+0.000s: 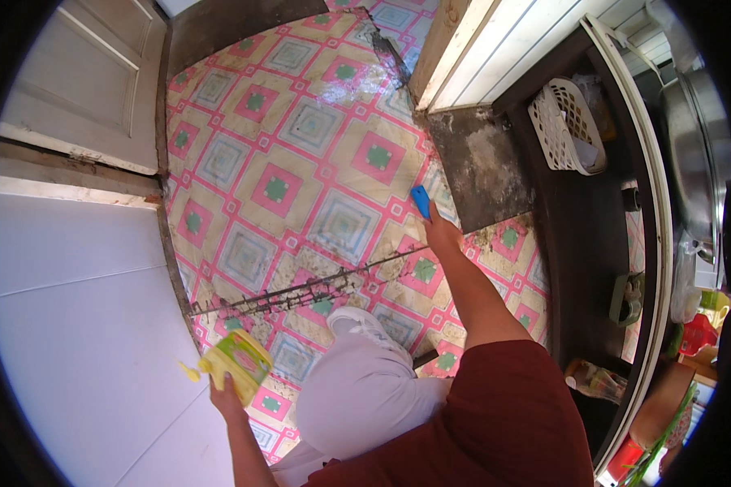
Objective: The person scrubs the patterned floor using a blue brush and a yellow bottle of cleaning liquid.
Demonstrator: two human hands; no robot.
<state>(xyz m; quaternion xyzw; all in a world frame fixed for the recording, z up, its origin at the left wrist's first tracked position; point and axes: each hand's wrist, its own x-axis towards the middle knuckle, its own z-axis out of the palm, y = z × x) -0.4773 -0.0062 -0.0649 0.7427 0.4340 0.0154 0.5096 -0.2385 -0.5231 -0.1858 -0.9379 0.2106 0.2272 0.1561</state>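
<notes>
My left hand (225, 399) grips a yellow plastic bottle (243, 362) with a green and pink label, tilted low at the left. At its neck is a bright yellow bit (190, 372), a cap or some liquid; I cannot tell which. My right hand (443, 234) is stretched forward over the floor, closed around a small flat blue object (421, 201) with a hole near its end. The rest of that object is hidden by the hand. Beneath both hands lies pink and cream patterned floor sheeting (326, 170), stained with dark dirt.
A dirty cracked seam (317, 286) crosses the sheeting. White wall panels (85, 262) and a door (91, 79) border the left. On the right, a dark shelf unit (585, 243) holds a white plastic basket (566, 125). My shoe (365, 325) rests near the seam.
</notes>
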